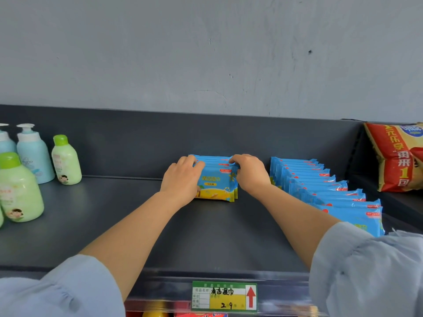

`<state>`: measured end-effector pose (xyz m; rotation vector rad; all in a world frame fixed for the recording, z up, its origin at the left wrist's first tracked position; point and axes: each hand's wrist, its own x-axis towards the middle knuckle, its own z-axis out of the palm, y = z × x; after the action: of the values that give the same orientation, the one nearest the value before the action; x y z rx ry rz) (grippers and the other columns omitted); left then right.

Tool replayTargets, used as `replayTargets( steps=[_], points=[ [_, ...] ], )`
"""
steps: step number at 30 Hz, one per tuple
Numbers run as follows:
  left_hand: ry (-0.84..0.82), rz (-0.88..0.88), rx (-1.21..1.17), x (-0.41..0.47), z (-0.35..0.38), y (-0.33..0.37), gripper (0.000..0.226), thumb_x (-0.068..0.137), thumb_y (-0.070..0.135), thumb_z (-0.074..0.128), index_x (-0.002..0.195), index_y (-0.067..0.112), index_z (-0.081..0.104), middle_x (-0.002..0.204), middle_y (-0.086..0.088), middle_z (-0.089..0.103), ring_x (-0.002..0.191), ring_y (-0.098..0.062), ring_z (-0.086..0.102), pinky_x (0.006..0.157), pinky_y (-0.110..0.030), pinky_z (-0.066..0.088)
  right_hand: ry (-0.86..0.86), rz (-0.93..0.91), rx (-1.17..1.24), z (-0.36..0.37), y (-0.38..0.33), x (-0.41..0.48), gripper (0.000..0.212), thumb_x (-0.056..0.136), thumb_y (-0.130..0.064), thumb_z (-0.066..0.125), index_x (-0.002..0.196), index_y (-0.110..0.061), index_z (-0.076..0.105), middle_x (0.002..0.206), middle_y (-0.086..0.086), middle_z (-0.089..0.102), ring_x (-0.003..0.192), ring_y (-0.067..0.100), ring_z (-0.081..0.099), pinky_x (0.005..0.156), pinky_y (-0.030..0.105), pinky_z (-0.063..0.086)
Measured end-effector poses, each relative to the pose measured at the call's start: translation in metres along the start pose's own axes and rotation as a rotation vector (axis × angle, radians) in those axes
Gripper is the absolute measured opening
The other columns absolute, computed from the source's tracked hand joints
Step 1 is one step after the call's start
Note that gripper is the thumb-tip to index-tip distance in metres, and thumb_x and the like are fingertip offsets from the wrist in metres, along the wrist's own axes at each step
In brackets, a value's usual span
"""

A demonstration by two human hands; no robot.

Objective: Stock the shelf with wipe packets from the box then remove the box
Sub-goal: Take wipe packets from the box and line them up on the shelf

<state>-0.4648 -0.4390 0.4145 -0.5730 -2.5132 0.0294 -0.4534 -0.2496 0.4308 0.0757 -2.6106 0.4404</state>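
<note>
Left hand (182,179) and right hand (249,172) clamped on opposite ends of small wipe-packet stack (216,184), pressing inward. Stack upright near shelf (114,213) back edge, about mid-width, long axis across shelf, equally near both hands. Finished packet row (325,191) just right, running back to front. Box not in view. Next likely: squaring stack, parallel to row.

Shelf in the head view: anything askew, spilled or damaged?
Nothing stands out. Both hands, left and right, hold a small upright stack of wipe packets at the shelf back; the finished row stands orderly, bottles upright.
</note>
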Motion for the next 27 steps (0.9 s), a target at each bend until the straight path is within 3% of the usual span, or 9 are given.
replayTargets(
  steps=[5, 11, 18, 22, 27],
  points=[
    [-0.015, 0.012, 0.016, -0.001, 0.0, 0.004, 0.064, 0.085, 0.033, 0.068, 0.137, 0.017, 0.035, 0.135, -0.004, 0.041, 0.121, -0.02, 0.041, 0.091, -0.032, 0.042, -0.052, 0.004, -0.041, -0.008, -0.005, -0.009, 0.051, 0.086, 0.004, 0.051, 0.133, -0.016, 0.048, 0.121, 0.006, 0.055, 0.107, 0.024, 0.055, 0.081, 0.036, 0.052],
    [-0.06, 0.0, 0.061, -0.008, -0.008, 0.013, 0.077, 0.084, 0.031, 0.069, 0.145, 0.012, 0.026, 0.151, -0.007, 0.028, 0.142, -0.023, 0.021, 0.113, -0.037, 0.028, -0.095, -0.019, -0.117, -0.017, -0.01, -0.025, 0.056, 0.087, -0.003, 0.054, 0.14, -0.015, 0.04, 0.13, 0.006, 0.051, 0.116, 0.024, 0.051, 0.085, 0.037, 0.052],
    [-0.045, -0.058, 0.096, -0.037, -0.038, 0.029, 0.049, 0.086, 0.027, 0.065, 0.128, 0.014, 0.043, 0.134, -0.001, 0.045, 0.122, -0.018, 0.041, 0.094, -0.031, 0.041, -0.145, -0.086, -0.161, -0.025, -0.012, -0.051, 0.051, 0.087, -0.015, 0.057, 0.136, -0.017, 0.044, 0.132, 0.003, 0.05, 0.12, 0.023, 0.045, 0.086, 0.037, 0.048],
    [-0.112, -0.117, 0.122, -0.068, -0.06, 0.039, 0.052, 0.086, 0.031, 0.067, 0.129, 0.013, 0.044, 0.13, -0.001, 0.049, 0.121, -0.019, 0.043, 0.094, -0.033, 0.043, -0.171, -0.13, -0.199, -0.032, -0.017, -0.074, 0.05, 0.09, -0.023, 0.057, 0.137, -0.016, 0.043, 0.132, 0.006, 0.049, 0.123, 0.025, 0.043, 0.089, 0.038, 0.048],
    [-0.13, -0.182, 0.145, -0.113, -0.088, 0.05, 0.046, 0.088, 0.03, 0.065, 0.126, 0.013, 0.047, 0.125, 0.0, 0.052, 0.122, -0.02, 0.044, 0.092, -0.034, 0.042, -0.175, -0.186, -0.226, -0.047, -0.027, -0.107, 0.043, 0.09, -0.02, 0.056, 0.132, -0.015, 0.046, 0.129, 0.008, 0.05, 0.12, 0.027, 0.043, 0.086, 0.037, 0.046]
  ],
)
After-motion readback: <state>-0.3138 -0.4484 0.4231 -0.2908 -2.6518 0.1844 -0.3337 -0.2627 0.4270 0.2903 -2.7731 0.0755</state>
